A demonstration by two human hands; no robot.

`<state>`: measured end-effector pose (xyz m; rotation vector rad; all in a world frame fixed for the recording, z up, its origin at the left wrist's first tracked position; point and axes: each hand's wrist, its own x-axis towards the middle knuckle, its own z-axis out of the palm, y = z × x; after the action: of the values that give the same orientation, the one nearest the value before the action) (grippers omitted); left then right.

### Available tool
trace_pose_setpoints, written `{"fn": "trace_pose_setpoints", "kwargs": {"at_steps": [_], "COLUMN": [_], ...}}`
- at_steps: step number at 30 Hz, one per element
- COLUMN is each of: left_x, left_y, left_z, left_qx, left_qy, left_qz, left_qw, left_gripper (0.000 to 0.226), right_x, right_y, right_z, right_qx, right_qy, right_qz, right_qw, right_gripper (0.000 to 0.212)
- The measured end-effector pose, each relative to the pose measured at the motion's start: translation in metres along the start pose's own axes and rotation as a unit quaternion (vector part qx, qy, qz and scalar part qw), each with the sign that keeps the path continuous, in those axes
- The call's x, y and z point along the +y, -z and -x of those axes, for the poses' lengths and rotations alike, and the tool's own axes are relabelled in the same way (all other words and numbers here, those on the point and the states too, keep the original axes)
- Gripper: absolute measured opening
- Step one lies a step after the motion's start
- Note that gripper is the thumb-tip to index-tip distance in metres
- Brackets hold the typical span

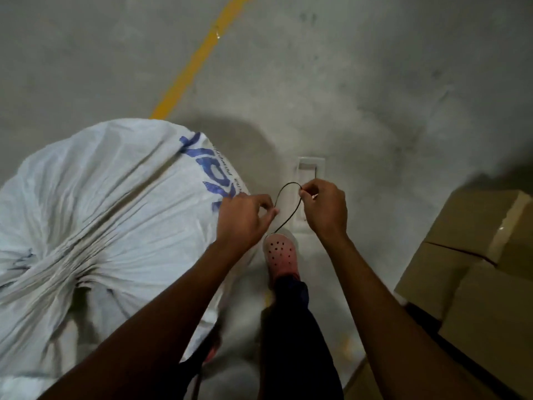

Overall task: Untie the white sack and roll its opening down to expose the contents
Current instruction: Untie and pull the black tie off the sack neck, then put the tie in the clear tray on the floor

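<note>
A large white sack (pixel 95 209) with blue lettering stands at the left, its top gathered into tight pleats at the lower left. To its right, off the sack, a thin black cord (pixel 288 203) forms a loop in the air. My left hand (pixel 245 217) pinches one end of the cord. My right hand (pixel 324 206) pinches the other side of the loop near its top. Both hands hover above the floor beside the sack's right edge.
Brown cardboard boxes (pixel 473 269) are stacked at the right. A yellow line (pixel 199 56) crosses the grey concrete floor beyond the sack. A pale rectangular floor plate (pixel 311 171) lies ahead. My foot in a pink clog (pixel 281 255) stands between the sack and the boxes.
</note>
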<state>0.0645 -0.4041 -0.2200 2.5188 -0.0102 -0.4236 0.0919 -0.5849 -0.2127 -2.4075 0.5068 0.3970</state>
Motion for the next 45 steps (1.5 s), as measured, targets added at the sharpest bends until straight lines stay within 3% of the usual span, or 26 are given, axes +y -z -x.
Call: {"fn": "trace_pose_setpoints", "kwargs": {"at_steps": [6,10,19,24,29,32,36,39,45], "left_x": [0.015,-0.011,-0.059,-0.069,-0.07,-0.069,-0.064,-0.06,-0.075], "left_y": [-0.157,-0.249,-0.383,-0.398,-0.384,-0.374,-0.371,-0.368,-0.338], "left_z": [-0.07,-0.113,-0.188,-0.211,-0.246,-0.248,-0.232,-0.232,-0.216], "left_qx": [-0.081,-0.069,-0.072,-0.041,-0.047,-0.054,-0.119,-0.116,-0.153], "left_qy": [-0.008,0.032,0.103,0.022,-0.02,-0.025,-0.035,-0.047,-0.1], "left_qz": [-0.012,0.0,-0.111,-0.196,-0.225,-0.236,-0.318,-0.321,-0.284], "left_qw": [0.997,0.997,0.986,0.979,0.973,0.97,0.94,0.939,0.941], "left_gripper": [0.026,0.015,0.023,0.026,0.029,0.053,0.091,0.098,0.109], "right_x": [0.122,0.195,0.287,0.308,0.306,0.305,0.307,0.308,0.299], "right_y": [-0.022,-0.072,-0.187,-0.21,-0.205,-0.201,-0.207,-0.214,-0.185], "right_z": [-0.08,-0.147,-0.225,-0.236,-0.248,-0.252,-0.248,-0.241,-0.212], "right_qx": [0.007,0.013,0.016,0.023,0.011,-0.003,-0.021,-0.05,-0.123], "right_qy": [-0.056,-0.062,-0.042,0.031,0.052,0.043,0.058,0.057,0.039], "right_qz": [0.016,0.035,0.152,0.28,0.296,0.286,0.304,0.333,0.261], "right_qw": [0.998,0.997,0.987,0.959,0.954,0.957,0.951,0.94,0.957], "right_gripper": [0.007,0.008,0.006,0.009,0.018,0.03,0.044,0.063,0.089]}}
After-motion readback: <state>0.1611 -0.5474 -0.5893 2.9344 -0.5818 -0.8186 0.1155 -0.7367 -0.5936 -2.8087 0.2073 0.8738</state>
